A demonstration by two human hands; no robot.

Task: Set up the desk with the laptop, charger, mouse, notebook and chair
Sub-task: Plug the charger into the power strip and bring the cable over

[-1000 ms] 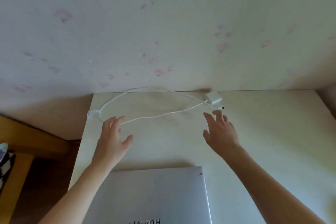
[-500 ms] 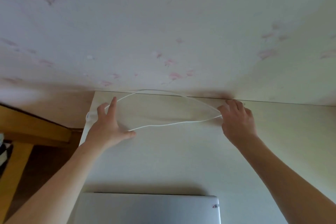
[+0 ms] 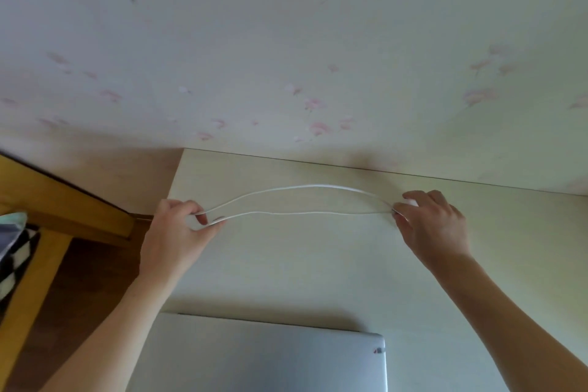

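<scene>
The thin white rubbery charger cable [image 3: 296, 200] hangs doubled in two slack strands between both hands above the pale, matte laminate counter [image 3: 318, 270], apparently to gather its length. The left hand [image 3: 178, 232] pinches the looped end between thumb and curled fingers. The right hand [image 3: 436, 226] curls round the other end, a small white block showing at its fingertips. The closed, smooth silver metal laptop [image 3: 264, 356] lies flat at the near counter edge.

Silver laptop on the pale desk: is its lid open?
No. The silver laptop lies flat and closed on the pale desk.
</scene>
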